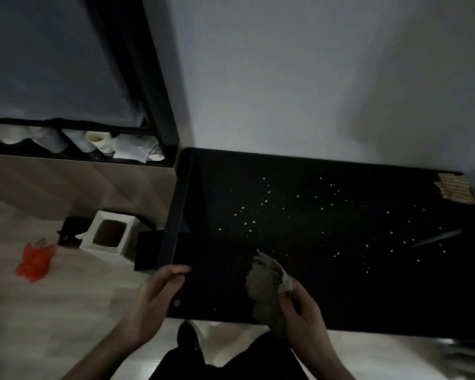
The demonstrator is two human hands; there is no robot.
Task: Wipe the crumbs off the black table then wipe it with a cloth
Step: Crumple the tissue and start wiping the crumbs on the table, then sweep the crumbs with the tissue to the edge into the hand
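Pale crumbs (247, 223) scattered across the middle and right of the black surface (220, 283), lying up and to the right of both hands. Grey cloth (266, 286) bunched at the near edge, pinched in the curled grip of the right hand (302, 305), resting on the surface just short of the nearest crumbs. Left hand (159, 289) at the near-left corner, fingers loosely spread and touching the edge, holding nothing. Right hand clearly the nearer to the scatter, which runs lengthwise along the surface toward the far right. Likely first stroke: away from the body and rightward. A stack of tan pieces (454, 187) at the far right corner, a slim grey stick-like object (438, 238) among the crumbs. On the floor to the left, a white box (109, 234) and an orange bag (35, 260).
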